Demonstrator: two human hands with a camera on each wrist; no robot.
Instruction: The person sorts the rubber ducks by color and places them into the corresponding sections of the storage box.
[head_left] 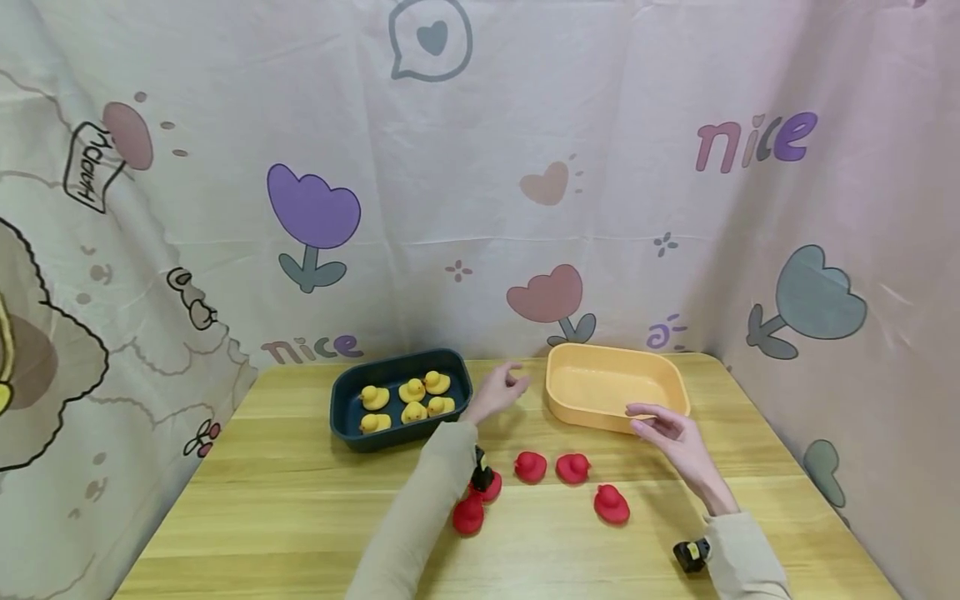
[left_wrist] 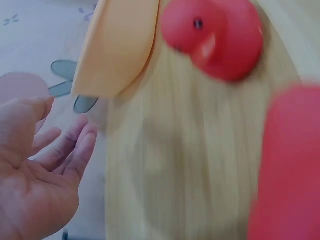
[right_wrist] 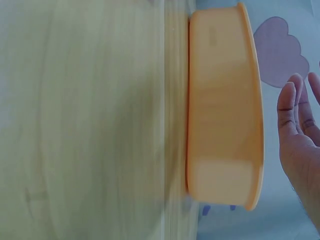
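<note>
My left hand (head_left: 497, 392) is over the table between two trays, just right of the dark blue tray (head_left: 347, 435). Its fingers are loosely bent and hold nothing. Several yellow toy ducks (head_left: 375, 397) sit inside the blue tray. My right hand (head_left: 675, 437) hovers at the front right corner of the light orange tray (head_left: 592, 417), which has nothing in it; in the right wrist view its fingers (right_wrist: 286, 107) are extended and grip nothing. Several red toy ducks (head_left: 573, 468) lie in front of the trays, one partly hidden by the left wrist camera.
The wooden table (head_left: 262, 500) carries both trays near its back edge. A patterned curtain (head_left: 450, 208) hangs behind and at the sides. A small black camera (head_left: 691, 554) is on the right wrist, another (head_left: 482, 472) on the left.
</note>
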